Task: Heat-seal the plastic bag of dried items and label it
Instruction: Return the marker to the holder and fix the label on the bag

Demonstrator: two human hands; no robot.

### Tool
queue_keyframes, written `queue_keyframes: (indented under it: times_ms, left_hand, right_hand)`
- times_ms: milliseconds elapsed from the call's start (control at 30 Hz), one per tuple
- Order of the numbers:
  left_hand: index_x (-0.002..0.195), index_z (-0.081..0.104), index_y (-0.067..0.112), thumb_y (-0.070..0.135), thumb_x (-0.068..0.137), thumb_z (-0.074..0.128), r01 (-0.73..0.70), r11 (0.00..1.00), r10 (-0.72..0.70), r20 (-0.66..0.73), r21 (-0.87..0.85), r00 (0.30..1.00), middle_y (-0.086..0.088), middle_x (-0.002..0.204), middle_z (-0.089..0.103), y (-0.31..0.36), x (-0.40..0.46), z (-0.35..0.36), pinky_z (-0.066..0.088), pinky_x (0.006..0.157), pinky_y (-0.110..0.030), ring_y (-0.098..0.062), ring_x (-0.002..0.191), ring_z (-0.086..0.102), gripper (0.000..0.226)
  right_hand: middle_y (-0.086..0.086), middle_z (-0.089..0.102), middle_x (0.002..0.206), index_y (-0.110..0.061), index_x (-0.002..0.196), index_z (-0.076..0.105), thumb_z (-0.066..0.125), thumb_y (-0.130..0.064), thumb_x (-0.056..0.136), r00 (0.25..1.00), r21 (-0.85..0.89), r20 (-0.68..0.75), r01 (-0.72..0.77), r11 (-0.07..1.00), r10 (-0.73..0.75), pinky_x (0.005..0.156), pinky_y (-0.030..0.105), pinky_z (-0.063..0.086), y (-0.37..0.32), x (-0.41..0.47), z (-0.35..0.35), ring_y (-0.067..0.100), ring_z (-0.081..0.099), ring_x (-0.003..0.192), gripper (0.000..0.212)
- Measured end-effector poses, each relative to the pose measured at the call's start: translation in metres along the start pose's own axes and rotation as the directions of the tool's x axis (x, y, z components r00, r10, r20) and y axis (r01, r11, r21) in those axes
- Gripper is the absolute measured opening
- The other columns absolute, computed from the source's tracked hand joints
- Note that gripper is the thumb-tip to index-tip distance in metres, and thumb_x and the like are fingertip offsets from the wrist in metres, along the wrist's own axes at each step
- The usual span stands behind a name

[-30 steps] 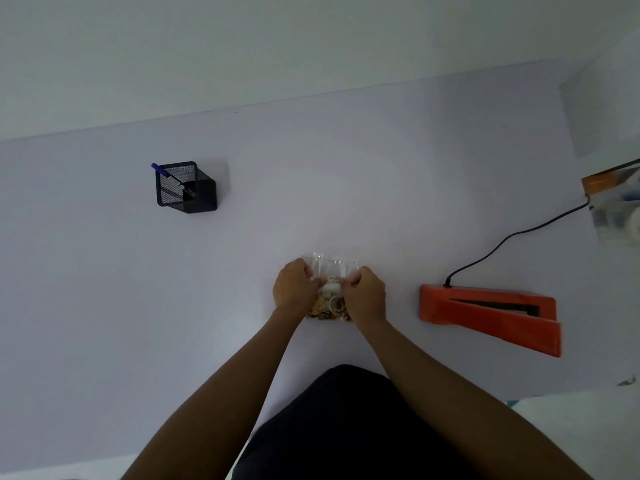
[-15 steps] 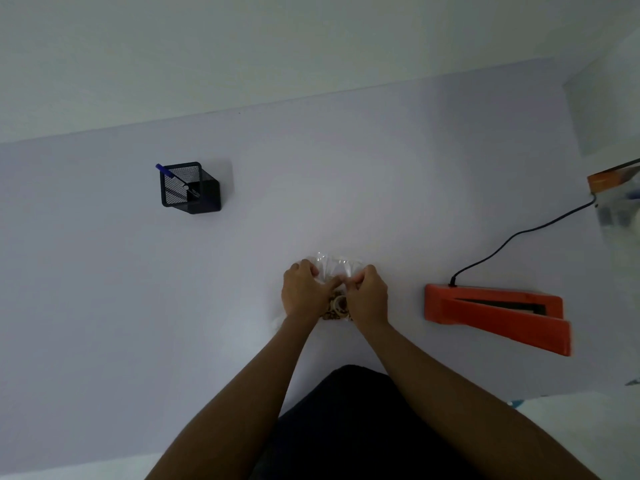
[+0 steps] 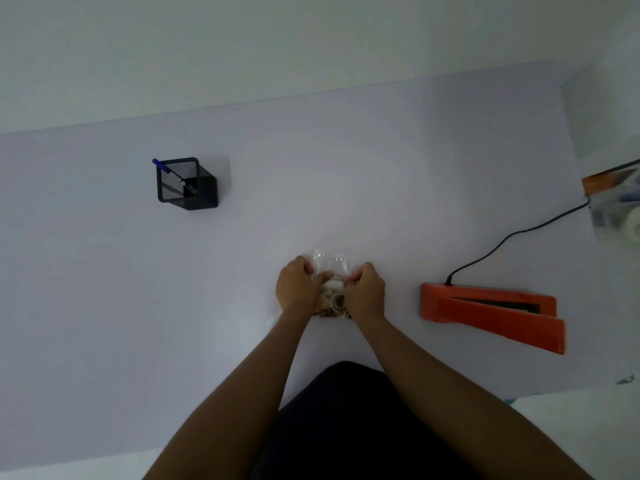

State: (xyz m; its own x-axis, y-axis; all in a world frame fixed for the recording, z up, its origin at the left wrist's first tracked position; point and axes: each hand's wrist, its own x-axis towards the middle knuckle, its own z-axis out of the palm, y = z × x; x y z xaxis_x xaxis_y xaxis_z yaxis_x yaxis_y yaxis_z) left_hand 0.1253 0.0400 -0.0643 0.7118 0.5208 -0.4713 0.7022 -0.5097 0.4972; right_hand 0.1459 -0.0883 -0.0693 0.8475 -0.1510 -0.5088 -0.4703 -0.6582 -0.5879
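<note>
A small clear plastic bag [image 3: 333, 270] with brown and pale dried items lies on the white table [image 3: 346, 188] in front of me. My left hand [image 3: 296, 287] grips its left side and my right hand [image 3: 365, 292] grips its right side, fingers pinching the plastic near the bag's upper part. The dried items [image 3: 332, 303] show between the two hands. An orange heat sealer [image 3: 491, 315] lies to the right of the bag with its jaw open and a black cord [image 3: 512, 240] running off to the right.
A black mesh pen holder [image 3: 185, 185] with a blue pen [image 3: 160, 165] stands at the left of the table. A clear container with an orange edge [image 3: 616, 202] sits at the far right. A wall runs along the table's far side.
Both hands stay on the bag, and their fingers have shifted slightly on the plastic near its top. The view has moved a little.
</note>
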Motion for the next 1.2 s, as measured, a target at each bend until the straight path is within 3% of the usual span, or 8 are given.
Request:
queue_keyframes:
  times_ms: [67,400,467,600,733,867,1033,1200]
  left_hand:
    - [0.076,0.056,0.021,0.051,0.069,0.081,0.024,0.999,-0.024,0.008,-0.022,1.0,0.008,0.071,0.061,0.0,0.0,-0.001,0.046,0.058,-0.028,-0.013,0.067,0.059,0.04]
    - [0.073,0.059,0.021,0.046,0.073,0.079,0.077,0.996,-0.075,0.043,-0.052,0.996,0.009,0.065,0.062,0.002,0.001,-0.01,0.04,0.054,-0.025,-0.012,0.064,0.06,0.032]
    - [0.071,0.057,0.021,0.048,0.072,0.079,0.064,0.998,-0.062,0.049,-0.027,0.997,0.01,0.064,0.061,0.003,0.002,-0.011,0.039,0.053,-0.024,-0.01,0.063,0.06,0.034]
    - [0.072,0.056,0.021,0.048,0.073,0.079,0.046,0.999,-0.046,0.047,0.002,0.998,0.009,0.064,0.06,0.003,0.0,-0.013,0.04,0.052,-0.025,-0.011,0.061,0.058,0.035]
    - [0.071,0.056,0.02,0.049,0.075,0.078,0.005,0.999,-0.007,0.05,0.044,0.999,0.009,0.062,0.058,0.003,0.001,-0.015,0.037,0.049,-0.023,-0.01,0.058,0.055,0.037]
    - [0.073,0.056,0.019,0.051,0.076,0.076,-0.033,0.995,0.025,0.083,0.098,0.996,0.008,0.064,0.06,0.0,0.004,-0.017,0.045,0.052,-0.027,-0.013,0.06,0.059,0.038]
    - [0.08,0.059,0.017,0.034,0.085,0.073,-0.074,0.996,0.066,0.161,0.042,0.985,0.005,0.073,0.063,-0.003,0.004,-0.023,0.041,0.053,-0.024,-0.016,0.068,0.06,0.023]
    - [0.082,0.054,0.015,0.037,0.095,0.06,-0.025,0.998,0.031,0.096,-0.061,0.995,0.002,0.075,0.062,-0.025,-0.015,-0.037,0.047,0.059,-0.028,-0.016,0.068,0.059,0.026]
  right_hand:
    - [0.005,0.061,0.08,-0.012,0.078,0.05,0.062,-0.003,0.086,1.0,0.01,0.001,-0.023,1.0,0.023,0.062,0.036,0.048,-0.002,0.0,0.001,0.025,0.06,0.074,0.017]
    - [0.007,0.063,0.084,-0.011,0.081,0.053,0.061,0.0,0.083,0.997,0.026,0.02,-0.081,0.996,0.08,0.067,0.035,0.048,-0.01,0.001,-0.001,0.028,0.061,0.081,0.014]
    - [0.005,0.062,0.083,-0.01,0.082,0.053,0.063,-0.008,0.087,0.996,0.048,0.016,-0.085,0.995,0.085,0.066,0.032,0.046,-0.011,0.0,-0.002,0.027,0.062,0.081,0.012]
    - [0.0,0.06,0.08,-0.011,0.087,0.054,0.074,-0.038,0.084,0.99,0.041,0.045,-0.135,0.99,0.133,0.065,0.034,0.05,-0.018,0.0,-0.003,0.02,0.061,0.073,0.034]
    - [-0.001,0.059,0.078,-0.013,0.084,0.054,0.079,-0.032,0.08,0.989,-0.021,0.05,-0.138,0.99,0.139,0.066,0.034,0.048,-0.017,0.004,-0.004,0.022,0.06,0.074,0.032]
    - [-0.001,0.058,0.076,-0.015,0.079,0.052,0.078,-0.024,0.081,0.99,0.018,0.033,-0.141,0.99,0.14,0.065,0.031,0.043,-0.017,0.007,-0.007,0.022,0.058,0.073,0.027]
    - [-0.001,0.058,0.071,-0.012,0.078,0.053,0.071,-0.011,0.087,0.999,0.085,0.033,-0.025,0.996,0.022,0.061,0.027,0.042,-0.006,-0.001,-0.01,0.016,0.056,0.065,0.021]
    - [-0.004,0.057,0.07,-0.009,0.082,0.058,0.064,-0.028,0.095,0.997,0.128,0.011,-0.074,0.989,0.073,0.061,0.026,0.039,0.016,-0.019,-0.031,0.01,0.053,0.064,0.024]
